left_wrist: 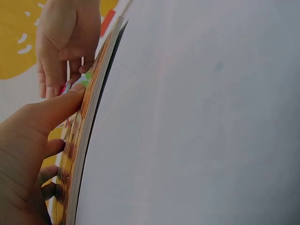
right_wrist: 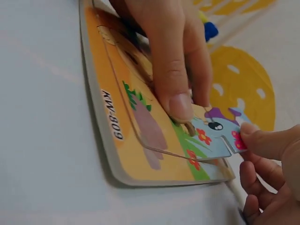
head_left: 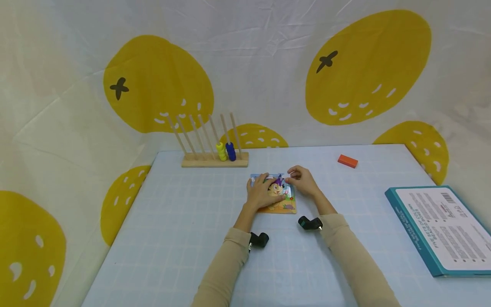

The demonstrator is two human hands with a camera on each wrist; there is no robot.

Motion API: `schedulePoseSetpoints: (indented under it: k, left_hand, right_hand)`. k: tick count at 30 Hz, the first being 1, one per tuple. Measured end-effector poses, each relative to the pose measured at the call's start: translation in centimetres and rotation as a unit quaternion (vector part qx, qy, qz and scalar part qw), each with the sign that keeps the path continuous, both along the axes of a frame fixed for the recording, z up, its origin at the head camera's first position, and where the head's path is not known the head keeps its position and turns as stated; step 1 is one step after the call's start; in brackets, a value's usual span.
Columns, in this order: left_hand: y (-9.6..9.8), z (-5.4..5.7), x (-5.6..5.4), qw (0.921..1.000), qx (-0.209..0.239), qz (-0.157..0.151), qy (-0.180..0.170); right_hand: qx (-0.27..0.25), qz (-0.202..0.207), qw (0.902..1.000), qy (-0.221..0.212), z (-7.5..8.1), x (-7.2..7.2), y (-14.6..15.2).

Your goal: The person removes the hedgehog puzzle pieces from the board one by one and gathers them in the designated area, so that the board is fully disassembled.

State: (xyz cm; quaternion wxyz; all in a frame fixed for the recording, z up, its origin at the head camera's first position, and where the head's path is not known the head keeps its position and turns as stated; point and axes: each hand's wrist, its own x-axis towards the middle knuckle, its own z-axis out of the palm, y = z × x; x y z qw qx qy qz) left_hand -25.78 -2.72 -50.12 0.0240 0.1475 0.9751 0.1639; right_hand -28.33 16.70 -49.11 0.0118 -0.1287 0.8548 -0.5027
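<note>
A colourful picture puzzle (head_left: 288, 208) in a flat tray lies on the table, its lower rim printed KW-809 in the right wrist view. My left hand (head_left: 260, 195) rests across the puzzle with fingers and thumb spread, the thumb pressing on its face. At the upper right corner, my right hand (head_left: 305, 182) pinches a puzzle piece (right_wrist: 238, 138) with a pink butterfly on it, thumb on top. This piece sits slightly raised beside a blue one with an eye and a red flower. The fingers of the left hand hide part of the picture.
A wooden bead rack (head_left: 215, 163) with upright rods, yellow beads (head_left: 221, 152) and blue beads (head_left: 230, 152) stands at the back left. An orange block (head_left: 348, 160) lies at the back right. A large teal-edged box (head_left: 441, 230) occupies the right side.
</note>
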Motion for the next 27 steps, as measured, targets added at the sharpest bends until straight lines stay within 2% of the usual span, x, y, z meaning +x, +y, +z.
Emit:
schedulePoseSetpoints:
  k: [4, 8, 13, 16, 20, 23, 27]
  left_hand:
    - [0.0, 0.2, 0.0, 1.0000, 0.000, -0.002, 0.002]
    - [-0.1, 0.2, -0.1, 1.0000, -0.002, 0.003, 0.004]
    - [-0.2, 0.1, -0.1, 0.9999, 0.003, 0.002, 0.014]
    - [-0.1, -0.1, -0.1, 0.9997, 0.007, -0.001, 0.022]
    - [-0.1, -0.2, -0.1, 0.9997, 0.007, 0.003, 0.023]
    - [-0.1, -0.1, -0.1, 0.9998, 0.007, 0.006, 0.017]
    - [-0.1, 0.0, 0.0, 0.9998, 0.012, 0.007, 0.013]
  right_hand:
    - [-0.041, -0.005, 0.9991, -0.003, 0.5, 0.3, 0.8]
    - [-0.029, 0.018, 0.9993, 0.018, 0.6, 0.3, 1.1]
    - [-0.027, 0.018, 0.9990, 0.031, 0.3, 0.4, 0.6]
    - [-0.021, 0.017, 0.9990, 0.035, 1.6, 1.2, 0.0]
    - [-0.006, 0.014, 0.9986, 0.050, 1.5, 1.1, -0.3]
    - [-0.011, 0.008, 0.9982, 0.058, 0.1, 0.4, -0.1]
    - [-0.027, 0.002, 0.9984, 0.050, 0.0, 0.5, -0.3]
